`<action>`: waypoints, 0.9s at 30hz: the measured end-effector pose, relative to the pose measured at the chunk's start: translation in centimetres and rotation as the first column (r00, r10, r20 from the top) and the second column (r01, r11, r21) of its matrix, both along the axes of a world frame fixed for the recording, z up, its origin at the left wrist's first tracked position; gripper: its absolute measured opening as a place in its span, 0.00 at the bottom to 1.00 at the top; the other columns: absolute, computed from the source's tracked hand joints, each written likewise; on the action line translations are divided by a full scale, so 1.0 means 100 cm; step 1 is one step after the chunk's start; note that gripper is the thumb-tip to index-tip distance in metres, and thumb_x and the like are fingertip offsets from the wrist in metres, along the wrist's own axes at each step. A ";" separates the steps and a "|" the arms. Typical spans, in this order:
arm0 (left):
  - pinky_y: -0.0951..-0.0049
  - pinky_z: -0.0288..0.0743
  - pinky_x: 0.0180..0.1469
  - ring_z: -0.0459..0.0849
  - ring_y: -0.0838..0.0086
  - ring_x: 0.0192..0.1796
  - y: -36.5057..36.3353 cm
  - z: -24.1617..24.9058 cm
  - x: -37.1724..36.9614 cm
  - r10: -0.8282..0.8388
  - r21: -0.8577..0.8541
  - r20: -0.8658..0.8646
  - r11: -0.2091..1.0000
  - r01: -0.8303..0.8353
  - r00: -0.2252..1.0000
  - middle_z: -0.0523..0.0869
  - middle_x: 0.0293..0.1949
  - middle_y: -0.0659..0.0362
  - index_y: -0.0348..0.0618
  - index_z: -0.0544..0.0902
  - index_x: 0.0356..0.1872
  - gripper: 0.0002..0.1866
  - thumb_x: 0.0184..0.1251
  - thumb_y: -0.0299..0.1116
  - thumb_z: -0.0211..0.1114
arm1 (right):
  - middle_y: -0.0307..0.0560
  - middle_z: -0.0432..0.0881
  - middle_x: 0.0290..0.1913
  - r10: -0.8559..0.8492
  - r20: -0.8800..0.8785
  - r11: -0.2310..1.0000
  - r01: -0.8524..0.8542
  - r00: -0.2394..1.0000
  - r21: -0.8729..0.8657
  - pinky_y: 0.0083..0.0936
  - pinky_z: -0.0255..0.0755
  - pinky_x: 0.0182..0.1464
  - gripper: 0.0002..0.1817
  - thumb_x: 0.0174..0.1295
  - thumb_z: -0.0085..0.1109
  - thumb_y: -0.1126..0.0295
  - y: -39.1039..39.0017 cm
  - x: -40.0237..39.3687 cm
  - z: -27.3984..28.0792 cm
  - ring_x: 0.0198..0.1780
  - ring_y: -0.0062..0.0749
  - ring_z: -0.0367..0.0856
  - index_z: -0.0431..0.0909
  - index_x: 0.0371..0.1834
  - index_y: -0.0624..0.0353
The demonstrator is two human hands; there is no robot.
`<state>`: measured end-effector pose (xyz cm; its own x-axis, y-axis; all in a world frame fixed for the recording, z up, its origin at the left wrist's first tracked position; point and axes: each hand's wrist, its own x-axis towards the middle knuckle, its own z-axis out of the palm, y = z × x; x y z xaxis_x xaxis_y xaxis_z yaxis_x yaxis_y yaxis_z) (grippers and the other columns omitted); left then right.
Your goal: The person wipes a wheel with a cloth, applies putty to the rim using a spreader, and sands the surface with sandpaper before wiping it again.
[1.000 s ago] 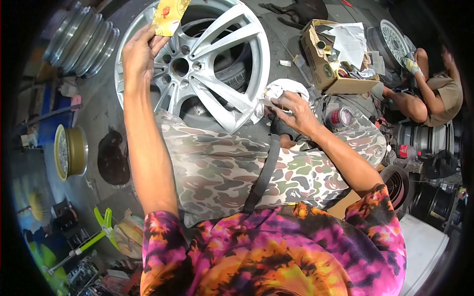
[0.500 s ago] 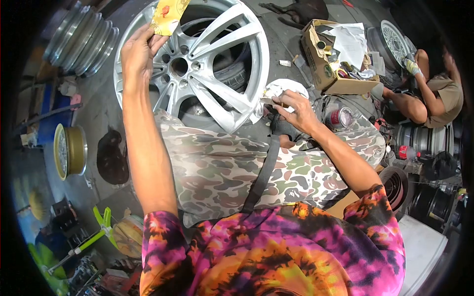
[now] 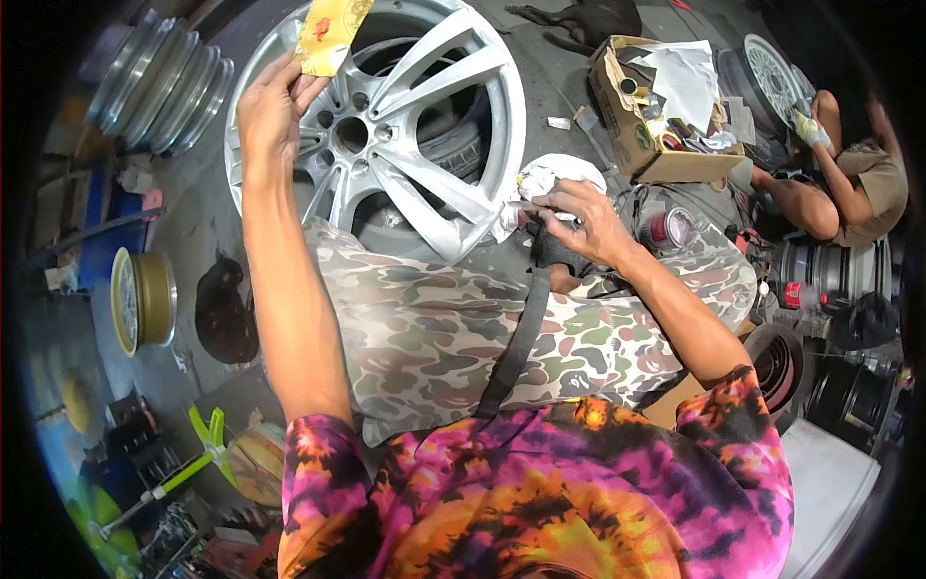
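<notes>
A large silver alloy wheel (image 3: 429,68) lies tilted in front of my knees, over a tire that shows between its spokes. My left hand (image 3: 272,111) is closed on a yellow sheet (image 3: 333,34) bearing a dab of red paste, held above the wheel's upper left rim. Near the wheel's lower right edge, my right hand (image 3: 590,224) pinches a thin, flat grey scraper-like piece (image 3: 524,206) pointing left toward the rim. A crumpled white cloth (image 3: 559,172) lies just beyond those fingers.
A cardboard box (image 3: 622,121) with paper and tape rolls stands right of the wheel. A can (image 3: 667,230) sits near my knee. Another person (image 3: 854,188) works on a wheel at right. Dark animals lie at the left (image 3: 227,311) and top (image 3: 588,21). Stacked rims (image 3: 159,87) stand upper left.
My right hand has turned, its fingers now flatter, with the thin piece pointing left toward the rim. My left hand with the yellow sheet stays nearly in place.
</notes>
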<state>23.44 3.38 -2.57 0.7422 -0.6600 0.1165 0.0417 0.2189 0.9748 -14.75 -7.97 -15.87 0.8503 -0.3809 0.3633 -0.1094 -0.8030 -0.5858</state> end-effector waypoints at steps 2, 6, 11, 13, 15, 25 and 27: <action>0.62 0.87 0.57 0.88 0.53 0.52 0.000 0.003 -0.004 -0.012 -0.004 -0.003 1.000 0.012 1.000 0.81 0.54 0.33 0.12 0.67 0.61 0.21 0.73 0.20 0.53 | 0.50 0.84 0.36 -0.037 -0.003 0.986 0.037 0.999 0.161 0.37 0.74 0.48 0.09 0.63 0.62 0.71 -0.003 -0.003 0.001 0.39 0.42 0.84 0.83 0.45 0.60; 0.61 0.85 0.58 0.87 0.52 0.54 0.000 0.003 -0.001 -0.038 -0.001 -0.002 0.999 0.038 0.999 0.81 0.55 0.33 0.11 0.65 0.63 0.22 0.74 0.20 0.53 | 0.45 0.86 0.39 -0.196 -0.059 0.832 0.198 0.979 0.518 0.29 0.75 0.49 0.09 0.71 0.56 0.70 -0.015 -0.003 -0.024 0.40 0.26 0.82 0.79 0.49 0.62; 0.62 0.84 0.60 0.85 0.53 0.57 0.006 0.013 -0.014 0.008 0.056 0.001 0.998 -0.008 1.000 0.78 0.59 0.33 0.14 0.66 0.64 0.22 0.75 0.21 0.52 | 0.46 0.84 0.40 -0.141 0.041 0.823 0.094 0.989 0.560 0.27 0.77 0.43 0.09 0.71 0.57 0.69 -0.011 0.025 -0.035 0.38 0.28 0.81 0.79 0.48 0.61; 0.62 0.84 0.60 0.85 0.53 0.57 0.008 0.013 -0.014 0.010 0.066 0.008 0.998 -0.010 1.000 0.78 0.59 0.33 0.14 0.66 0.64 0.22 0.76 0.21 0.52 | 0.40 0.82 0.41 -0.093 -0.075 0.631 0.117 0.993 0.767 0.23 0.72 0.52 0.09 0.73 0.56 0.67 -0.008 0.030 -0.031 0.45 0.22 0.77 0.79 0.48 0.60; 0.62 0.84 0.60 0.85 0.54 0.57 0.009 0.013 -0.013 0.014 0.071 0.008 0.997 -0.014 1.000 0.79 0.58 0.33 0.14 0.66 0.64 0.22 0.76 0.22 0.52 | 0.41 0.82 0.41 -0.062 -0.070 0.675 0.093 0.996 0.732 0.25 0.73 0.49 0.09 0.73 0.56 0.68 -0.004 0.031 -0.035 0.44 0.22 0.78 0.78 0.47 0.61; 0.63 0.88 0.55 0.88 0.54 0.51 0.001 0.002 -0.004 -0.013 0.020 -0.013 1.000 0.013 1.000 0.82 0.53 0.33 0.13 0.68 0.60 0.20 0.74 0.20 0.53 | 0.52 0.84 0.42 -0.112 0.042 0.862 0.076 0.993 0.500 0.34 0.74 0.52 0.08 0.69 0.55 0.71 -0.009 0.018 -0.021 0.46 0.47 0.83 0.77 0.47 0.63; 0.63 0.88 0.54 0.89 0.54 0.50 0.001 0.002 -0.003 -0.018 0.004 0.000 1.000 0.018 1.000 0.82 0.53 0.33 0.13 0.67 0.61 0.20 0.74 0.20 0.53 | 0.53 0.83 0.41 -0.187 0.001 0.800 0.152 0.982 0.580 0.33 0.74 0.51 0.08 0.69 0.55 0.71 -0.012 0.014 -0.015 0.45 0.46 0.83 0.77 0.47 0.62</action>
<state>23.10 3.43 -2.39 0.7299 -0.6740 0.1138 0.0461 0.2147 0.9756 -13.31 -9.14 -17.41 0.7376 -0.6710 0.0755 -0.1657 -0.2882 -0.9431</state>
